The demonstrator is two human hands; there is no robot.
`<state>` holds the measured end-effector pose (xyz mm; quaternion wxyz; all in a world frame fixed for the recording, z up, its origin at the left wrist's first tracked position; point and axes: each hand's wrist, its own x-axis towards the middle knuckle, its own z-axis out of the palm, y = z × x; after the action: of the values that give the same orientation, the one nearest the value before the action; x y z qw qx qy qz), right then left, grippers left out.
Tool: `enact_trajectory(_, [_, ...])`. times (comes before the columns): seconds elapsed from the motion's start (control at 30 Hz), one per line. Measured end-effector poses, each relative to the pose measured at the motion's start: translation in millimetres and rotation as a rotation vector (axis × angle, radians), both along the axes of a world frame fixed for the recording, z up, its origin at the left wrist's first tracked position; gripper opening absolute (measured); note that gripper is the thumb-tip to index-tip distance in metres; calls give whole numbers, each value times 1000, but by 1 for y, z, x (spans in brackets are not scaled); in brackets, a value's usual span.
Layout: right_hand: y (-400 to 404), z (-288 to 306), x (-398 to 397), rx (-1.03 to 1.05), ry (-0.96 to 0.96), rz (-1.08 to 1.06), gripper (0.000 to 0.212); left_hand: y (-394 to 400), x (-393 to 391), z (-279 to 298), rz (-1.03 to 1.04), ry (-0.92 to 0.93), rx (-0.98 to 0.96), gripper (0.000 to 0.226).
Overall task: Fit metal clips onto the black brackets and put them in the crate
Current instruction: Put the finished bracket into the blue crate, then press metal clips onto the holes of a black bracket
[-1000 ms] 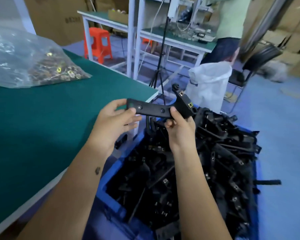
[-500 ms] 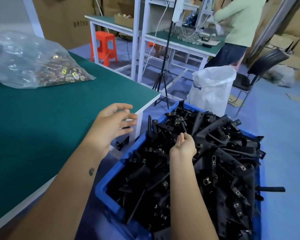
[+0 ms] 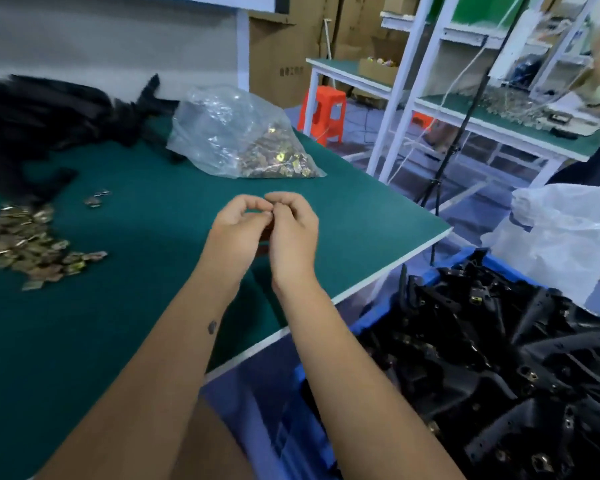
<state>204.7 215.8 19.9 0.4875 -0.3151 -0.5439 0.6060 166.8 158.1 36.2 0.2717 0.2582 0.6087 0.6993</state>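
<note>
Both hands meet above the green worktop [image 3: 118, 341], fingers curled inward and fingertips together; the left hand [image 3: 234, 233] and the right hand [image 3: 293, 233] seem to pinch something small and dark between them, but it is almost wholly covered by the fingers and too blurred to name. On the worktop, to the left of the hands, lies a loose pile of metal clips [image 3: 21, 244], smeared by motion, with a few strays beyond it. Behind the hands sits a clear plastic bag [image 3: 232, 133] holding more clips at its lower corner. Farther left of the bag, a heap of black brackets [image 3: 49, 112] is cut off by the frame edge and badly blurred. Off the worktop's near right corner stands a blue crate [image 3: 371, 318], its rim mostly hidden under brackets already fitted with clips; the crate runs out of frame at the bottom and right. Beyond the crate is a white sack [image 3: 565, 237]. Past the worktop's far edge stand an orange stool [image 3: 324, 112], white-framed benches with green tops, a black tripod, and cardboard boxes along the wall.
</note>
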Motion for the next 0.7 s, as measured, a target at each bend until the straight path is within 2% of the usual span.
enact_trajectory(0.1, [-25, 0, -44, 46, -107, 195, 25, -32, -45, -3, 177, 45, -36, 23])
enact_trajectory(0.27, [-62, -5, -105, 255, -265, 454, 21, -81, -100, -14, 430, 66, -69, 23])
enact_trajectory(0.37, [-79, -11, -130, 342, -357, 559, 23, -97, -117, -20, 517, 119, -137, 24])
enact_trajectory(0.5, [-82, -18, -152, 443, -416, 600, 24, -107, -129, -27, 530, 219, -201, 23])
enact_trajectory(0.7, [-42, -22, -180, 601, -506, 431, 29, -103, -145, -33, 389, 444, -412, 22])
